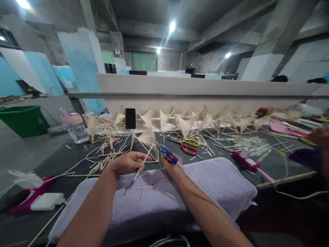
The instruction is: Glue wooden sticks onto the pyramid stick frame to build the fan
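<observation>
Between the thumb and fingers of my left hand (132, 161) is a thin wooden stick (147, 155), slanting up to the right. My right hand (171, 167) grips a blue hot glue gun (166, 152), its nozzle pointing up and left close to the stick's upper end. Just beyond both hands stands a small stick model (146, 138), a twisted fan of sticks on an open frame. Both forearms rest over a lilac cushion (213, 178) on which a few short stick pieces (144, 187) lie. Whether the nozzle touches the model I cannot tell.
Several finished twisted stick models (185, 124) line the table's back. A black phone (130, 118) stands upright among them. Scissors (189, 145) lie beyond my right hand. A water bottle (77, 132), power strips (246, 161) and cables surround the work. Another person's hand (320, 137) is at right.
</observation>
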Tool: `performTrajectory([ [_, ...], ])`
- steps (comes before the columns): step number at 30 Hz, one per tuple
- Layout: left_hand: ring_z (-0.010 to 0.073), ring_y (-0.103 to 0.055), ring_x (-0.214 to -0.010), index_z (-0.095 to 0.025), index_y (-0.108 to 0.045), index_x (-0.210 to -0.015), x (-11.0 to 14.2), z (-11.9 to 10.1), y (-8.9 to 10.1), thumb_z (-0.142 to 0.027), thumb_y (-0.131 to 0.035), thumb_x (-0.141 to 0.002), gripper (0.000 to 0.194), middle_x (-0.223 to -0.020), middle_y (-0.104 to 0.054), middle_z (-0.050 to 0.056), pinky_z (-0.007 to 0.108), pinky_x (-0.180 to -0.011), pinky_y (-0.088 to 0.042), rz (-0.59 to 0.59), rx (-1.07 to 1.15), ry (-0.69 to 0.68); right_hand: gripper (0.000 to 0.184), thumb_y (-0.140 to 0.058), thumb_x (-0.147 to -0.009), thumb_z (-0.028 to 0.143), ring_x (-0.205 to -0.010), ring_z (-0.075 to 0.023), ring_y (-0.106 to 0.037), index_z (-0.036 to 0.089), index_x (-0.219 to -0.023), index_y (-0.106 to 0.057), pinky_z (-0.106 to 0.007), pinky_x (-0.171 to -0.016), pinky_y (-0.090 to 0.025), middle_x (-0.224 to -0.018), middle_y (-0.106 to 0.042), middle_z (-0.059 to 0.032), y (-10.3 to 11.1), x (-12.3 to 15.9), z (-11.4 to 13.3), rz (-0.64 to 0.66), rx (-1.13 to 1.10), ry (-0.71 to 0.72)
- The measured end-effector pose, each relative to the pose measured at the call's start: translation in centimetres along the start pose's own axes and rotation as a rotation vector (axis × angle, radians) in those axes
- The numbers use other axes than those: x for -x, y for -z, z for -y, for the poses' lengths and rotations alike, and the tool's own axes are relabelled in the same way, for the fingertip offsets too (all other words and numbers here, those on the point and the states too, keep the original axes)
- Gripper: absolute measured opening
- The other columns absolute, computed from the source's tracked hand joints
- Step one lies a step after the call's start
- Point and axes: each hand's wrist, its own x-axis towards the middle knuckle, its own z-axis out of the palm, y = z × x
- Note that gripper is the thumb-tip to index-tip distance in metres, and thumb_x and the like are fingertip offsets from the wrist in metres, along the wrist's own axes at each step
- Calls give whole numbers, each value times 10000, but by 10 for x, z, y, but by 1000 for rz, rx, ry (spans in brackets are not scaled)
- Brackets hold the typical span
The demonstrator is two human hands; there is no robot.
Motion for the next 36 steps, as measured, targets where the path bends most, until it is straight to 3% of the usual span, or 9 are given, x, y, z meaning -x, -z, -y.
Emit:
performTrajectory([
  [6,93,-503,-515,-119,-518,-1205,4,-5,-2,-209,-610,-752,471,-611,-601,25,200,-489,-392,-72,-4,-60,209,-621,-643,339,-524,-128,-421,186,-539,-524,-266,-521,-345,-519,-483,18,0,-3,-3,11,-177,-87],
  [11,98,-529,-534,-124,-546,-1163,6,-7,-2,-215,-622,-748,432,-617,-601,28,199,-497,-387,-42,67,-120,226,-615,-676,369,-431,-93,-446,163,-628,-535,-217,-423,-363,-505,-510,34,6,-17,-16,147,-400,-238],
  [15,116,-553,-554,-129,-564,-1127,6,-5,-1,-224,-640,-736,409,-637,-619,44,214,-510,-400,-15,109,-181,216,-591,-732,367,-449,-93,-511,160,-743,-531,-233,-469,-466,-625,-586,5,28,-38,-30,301,-544,-431],
  [22,105,-527,-540,-184,-575,-1095,3,-1,2,-223,-664,-717,389,-624,-606,13,219,-517,-403,-203,299,-381,341,-510,-817,462,-509,-129,-587,127,-760,-540,-257,-524,-520,-619,-613,-58,67,-54,-51,466,-573,-768],
  [27,106,-539,-572,-203,-580,-1073,-1,-5,-1,-223,-637,-747,332,-663,-598,12,217,-523,-411,-284,373,-383,495,-387,-837,584,-662,-161,-644,117,-873,-546,-287,-626,-530,-783,-662,-119,78,-47,-50,687,-684,-830],
  [31,106,-558,-599,-183,-589,-1041,-5,-7,-5,-216,-657,-727,323,-738,-600,17,237,-561,-449,-323,388,-329,606,-290,-839,634,-637,-187,-650,105,-865,-583,-279,-541,-504,-768,-669,-145,95,-50,-44,828,-458,-750],
  [33,104,-562,-607,-172,-599,-1020,-7,-8,-7,-213,-679,-702,330,-758,-592,11,243,-575,-463,-360,396,-308,601,-338,-820,637,-497,-183,-615,103,-737,-602,-275,-448,-467,-625,-651,-139,106,-57,-37,769,-104,-706],
  [36,105,-562,-611,-172,-606,-994,-10,-8,-9,-213,-705,-669,342,-743,-583,-2,246,-580,-474,-404,388,-286,438,-570,-751,505,-334,-147,-511,138,-511,-543,-244,-361,-395,-413,-569,-85,114,-65,-18,609,333,-462],
])
